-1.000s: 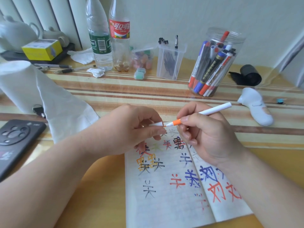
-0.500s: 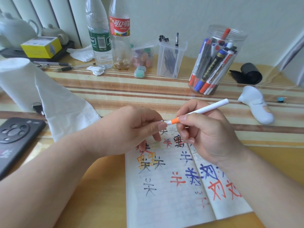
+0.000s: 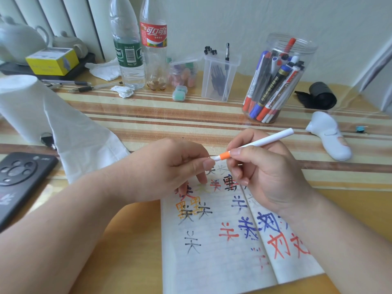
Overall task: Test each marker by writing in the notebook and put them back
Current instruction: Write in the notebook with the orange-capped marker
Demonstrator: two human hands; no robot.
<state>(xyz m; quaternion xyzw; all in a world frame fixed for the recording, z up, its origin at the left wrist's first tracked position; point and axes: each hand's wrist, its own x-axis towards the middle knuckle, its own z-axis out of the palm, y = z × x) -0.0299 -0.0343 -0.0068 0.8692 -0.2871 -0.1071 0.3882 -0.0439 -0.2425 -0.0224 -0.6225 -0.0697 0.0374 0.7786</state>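
My right hand (image 3: 261,172) grips a white marker (image 3: 265,140) with an orange band just above the open notebook (image 3: 222,262). My left hand (image 3: 167,168) pinches the marker's white cap at its front end, thumb and forefinger closed on it. The notebook's lined pages carry characters in black, red, blue, orange and yellow. A clear plastic jar (image 3: 275,81) holding several markers stands at the back right of the table.
A paper towel roll (image 3: 27,107) and a black phone (image 3: 19,179) lie at the left. Two plastic bottles (image 3: 129,49), a clear pen box (image 3: 218,79), small erasers, loose pens and a yellow box stand along the back. A white device (image 3: 331,136) lies at the right.
The two hands have come together: the cap in my left hand has closed onto the marker's orange end. Both hands have drifted slightly up the page.
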